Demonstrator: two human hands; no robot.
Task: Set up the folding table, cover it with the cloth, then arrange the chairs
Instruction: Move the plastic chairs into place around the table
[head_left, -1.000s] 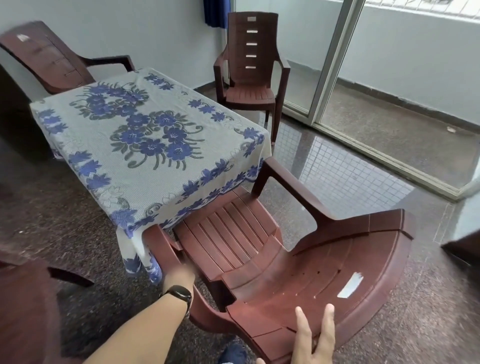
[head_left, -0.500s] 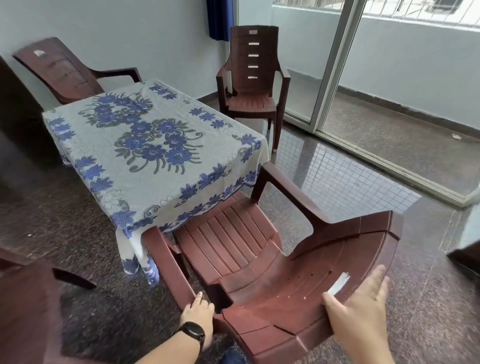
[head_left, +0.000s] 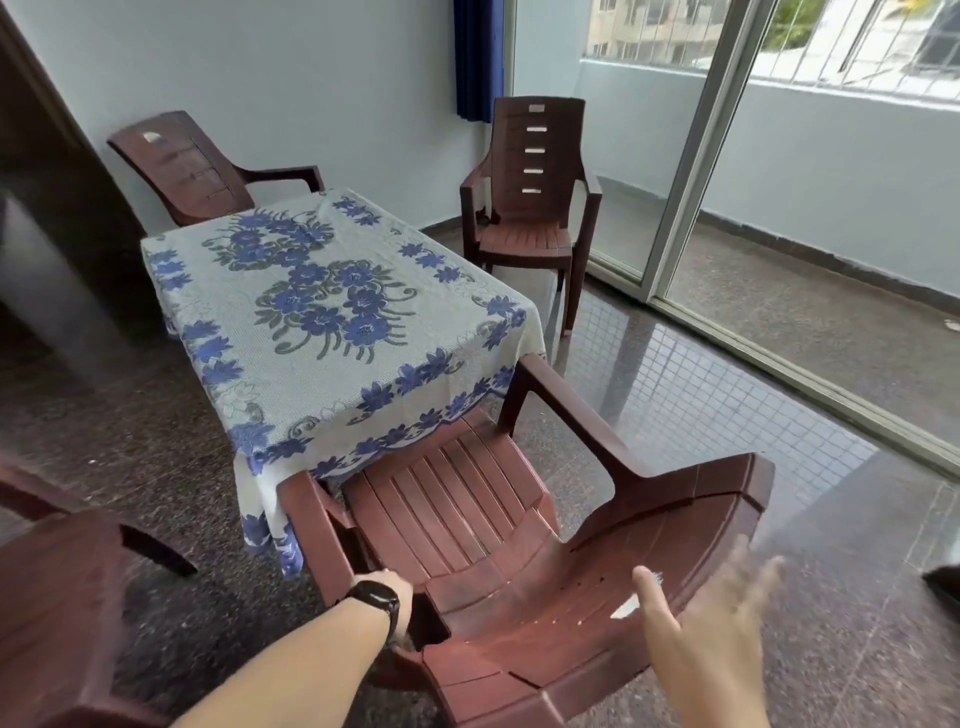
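Note:
The table stands covered by a white cloth (head_left: 322, 322) with blue flowers. A brown plastic near chair (head_left: 457, 509) is pushed up to its near end, the seat front under the cloth's hem. My left hand (head_left: 402, 590), with a black watch at the wrist, curls over the rear of this chair's left armrest. Blurred, my right hand (head_left: 717, 618) hovers with fingers spread over the backrest top. A second chair (head_left: 524, 239) faces the table's far right end. A third chair (head_left: 182, 166) sits at the far left side.
Another brown chair (head_left: 62, 597) fills the lower left corner close to me. A sliding glass door frame (head_left: 691, 171) runs along the right, with a balcony behind. The floor is dark polished stone. A dark object (head_left: 945, 587) pokes in at the right edge.
My left hand slid back along the armrest to its rear end. My right hand rose from the backrest and spread out. The view lifted, showing more wall and window.

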